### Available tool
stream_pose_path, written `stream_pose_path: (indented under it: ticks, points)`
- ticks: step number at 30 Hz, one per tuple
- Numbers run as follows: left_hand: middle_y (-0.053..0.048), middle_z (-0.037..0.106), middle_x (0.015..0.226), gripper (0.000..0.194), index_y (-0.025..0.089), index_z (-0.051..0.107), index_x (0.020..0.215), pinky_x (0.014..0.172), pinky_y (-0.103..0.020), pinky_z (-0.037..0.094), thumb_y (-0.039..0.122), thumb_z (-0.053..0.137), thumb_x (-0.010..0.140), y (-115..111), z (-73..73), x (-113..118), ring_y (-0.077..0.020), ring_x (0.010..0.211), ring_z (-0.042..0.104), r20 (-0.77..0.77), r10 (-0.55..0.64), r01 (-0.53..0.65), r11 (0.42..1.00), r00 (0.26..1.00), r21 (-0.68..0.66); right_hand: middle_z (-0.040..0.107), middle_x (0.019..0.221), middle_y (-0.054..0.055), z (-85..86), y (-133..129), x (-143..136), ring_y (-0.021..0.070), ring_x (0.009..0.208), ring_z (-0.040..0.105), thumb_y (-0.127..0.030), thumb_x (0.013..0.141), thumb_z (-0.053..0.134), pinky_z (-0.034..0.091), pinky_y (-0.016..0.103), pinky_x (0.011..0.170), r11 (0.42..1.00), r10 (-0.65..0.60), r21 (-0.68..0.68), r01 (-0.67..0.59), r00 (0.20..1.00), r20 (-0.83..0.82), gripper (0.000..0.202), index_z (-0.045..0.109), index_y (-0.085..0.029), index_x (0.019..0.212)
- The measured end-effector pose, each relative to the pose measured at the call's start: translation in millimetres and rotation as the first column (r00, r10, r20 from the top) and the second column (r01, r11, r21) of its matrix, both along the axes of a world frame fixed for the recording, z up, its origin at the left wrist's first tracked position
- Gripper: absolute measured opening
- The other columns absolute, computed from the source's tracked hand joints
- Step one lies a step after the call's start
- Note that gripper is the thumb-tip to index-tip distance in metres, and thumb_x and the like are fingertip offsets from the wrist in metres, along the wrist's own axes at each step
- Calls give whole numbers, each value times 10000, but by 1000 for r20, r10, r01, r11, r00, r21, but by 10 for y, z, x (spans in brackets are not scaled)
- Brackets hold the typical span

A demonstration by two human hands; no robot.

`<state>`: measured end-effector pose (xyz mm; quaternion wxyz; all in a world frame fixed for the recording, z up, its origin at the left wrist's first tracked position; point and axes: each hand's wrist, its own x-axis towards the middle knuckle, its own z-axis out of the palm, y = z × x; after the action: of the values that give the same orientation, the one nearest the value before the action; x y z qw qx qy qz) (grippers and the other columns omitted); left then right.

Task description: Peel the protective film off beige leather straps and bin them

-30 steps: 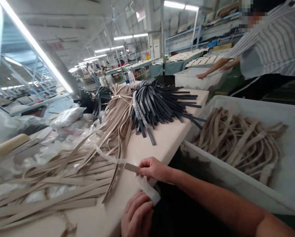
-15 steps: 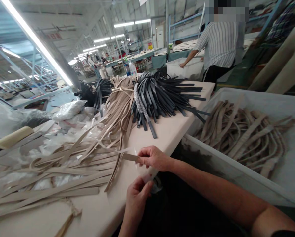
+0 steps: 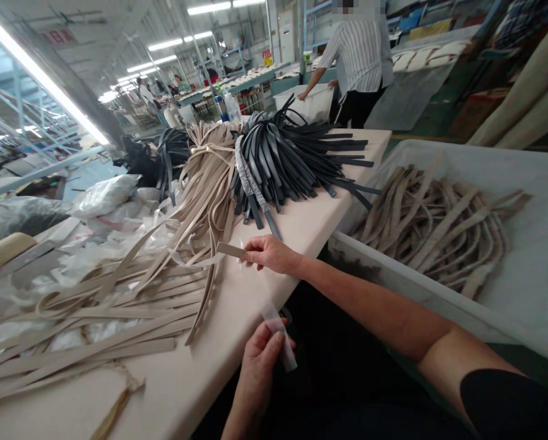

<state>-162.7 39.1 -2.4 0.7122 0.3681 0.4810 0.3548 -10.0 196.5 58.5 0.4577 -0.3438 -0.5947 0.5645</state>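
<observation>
Between the thumb and fingers of my right hand (image 3: 271, 253) is one end of a flat beige strap (image 3: 230, 250), held above the table edge. My left hand (image 3: 262, 348), lower and nearer to me, pinches a narrow translucent plastic strip (image 3: 288, 355). A faint clear stretch shows between the two hands; whether it joins them I cannot tell. A thin whitish ribbon (image 3: 196, 261) curls beside the strap's end. Many loose beige straps (image 3: 131, 330) lie on the table to the left, with a tied beige bundle (image 3: 210, 159) behind.
A bundle of black straps (image 3: 283, 165) lies at the table's far end. On my right stands a white bin (image 3: 526, 244) holding beige straps. Clear plastic bags (image 3: 104, 195) pile up on the left. A person in a striped shirt (image 3: 359, 52) stands at another bin (image 3: 313, 107).
My hands have moved apart: the right is higher with the strap, the left lower with the plastic strip now plainly visible. The view has shifted, and the person at the back has turned.
</observation>
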Motion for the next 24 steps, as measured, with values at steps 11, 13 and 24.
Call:
stream_pose_path:
  ticks: [11, 13, 24]
  points:
    - [-84, 733, 692, 397, 95, 773, 769, 623, -234, 442, 477, 828, 671, 46, 81, 124, -137, 619, 620, -64, -96, 94, 995, 993, -37, 656, 703, -24, 6, 73, -68, 108, 650, 600, -142, 852, 652, 461, 148, 486, 999, -46, -22, 47, 998, 52, 51, 669, -114, 813]
    - [-72, 728, 696, 372, 98, 772, 757, 649, -226, 450, 451, 840, 663, 84, 83, 133, -125, 642, 605, -14, -59, 58, 997, 998, -49, 642, 709, -27, 8, 30, -12, 114, 662, 614, -136, 871, 633, 483, 160, 506, 996, -85, -20, 87, 994, 62, 37, 657, -112, 856]
    - [-34, 740, 807, 165, 149, 673, 786, 691, -257, 601, 240, 809, 762, 288, 138, 489, -145, 723, 717, 283, 501, -362, 830, 818, -425, 626, 601, -17, -232, -1377, 861, 132, 533, 589, -382, 920, 584, 444, 234, 530, 931, -356, 32, 364, 886, 296, 241, 651, -172, 824]
